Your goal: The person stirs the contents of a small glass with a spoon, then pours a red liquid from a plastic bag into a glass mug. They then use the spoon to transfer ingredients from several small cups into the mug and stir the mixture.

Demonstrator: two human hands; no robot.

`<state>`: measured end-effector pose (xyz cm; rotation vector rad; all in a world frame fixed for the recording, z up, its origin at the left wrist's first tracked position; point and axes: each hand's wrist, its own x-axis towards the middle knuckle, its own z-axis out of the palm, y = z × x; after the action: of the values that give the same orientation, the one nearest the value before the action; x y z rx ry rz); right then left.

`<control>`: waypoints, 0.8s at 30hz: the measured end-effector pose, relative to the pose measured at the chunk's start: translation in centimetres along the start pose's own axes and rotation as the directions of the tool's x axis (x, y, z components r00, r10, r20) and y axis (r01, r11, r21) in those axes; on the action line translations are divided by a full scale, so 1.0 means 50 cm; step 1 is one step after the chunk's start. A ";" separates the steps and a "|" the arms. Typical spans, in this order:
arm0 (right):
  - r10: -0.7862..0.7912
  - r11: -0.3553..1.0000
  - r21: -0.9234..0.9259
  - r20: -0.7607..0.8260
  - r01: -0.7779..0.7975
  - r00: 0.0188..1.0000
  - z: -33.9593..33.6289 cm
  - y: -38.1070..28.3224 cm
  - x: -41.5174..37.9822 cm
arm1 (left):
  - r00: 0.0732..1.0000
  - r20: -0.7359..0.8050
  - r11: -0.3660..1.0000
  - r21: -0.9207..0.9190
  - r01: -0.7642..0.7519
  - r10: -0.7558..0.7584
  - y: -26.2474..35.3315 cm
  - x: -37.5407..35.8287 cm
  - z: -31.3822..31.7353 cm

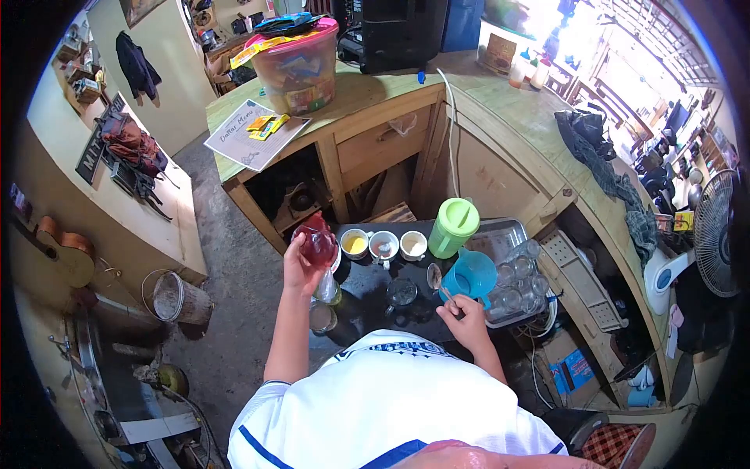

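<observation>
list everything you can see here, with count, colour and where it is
red bag: 1, red, raised in the left hand over the dark counter
spoon: 1, metal, in the right hand by the blue jug
blue jug: 1, blue, on the counter beside the tray
green jug: 1, green with lid, behind the blue jug
small cups: 3, white, in a row at the counter's back
glass mug: 1, clear, counter centre
tray of glasses: 1, metal, right of the jugs
plastic tub: 1, pink lid, on the wooden desk
menu sheet: 1, white, desk corner
fan: 1, white, far right
left hand: holding the bag
right hand: holding the spoon
</observation>
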<state>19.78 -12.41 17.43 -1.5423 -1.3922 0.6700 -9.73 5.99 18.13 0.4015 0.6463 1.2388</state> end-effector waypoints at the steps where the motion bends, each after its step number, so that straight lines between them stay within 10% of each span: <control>1: -0.005 1.000 0.009 0.007 0.005 1.000 0.002 -0.002 -0.002 | 0.990 0.141 0.999 -0.046 -0.014 0.021 -0.008 0.003 -0.013; 7: 0.019 0.999 0.037 0.020 -0.020 1.000 0.001 0.003 -0.014 | 0.989 0.129 0.957 0.268 -0.108 0.075 -0.027 -0.015 -0.002; 24: 0.019 0.975 0.221 0.064 -0.032 0.998 0.023 0.023 -0.020 | 0.978 0.206 0.980 0.199 -0.010 -0.032 -0.047 -0.076 0.072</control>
<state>19.12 -12.99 15.74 -1.3741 -1.2963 0.8651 -6.36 1.89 20.35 0.6846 0.5927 1.1065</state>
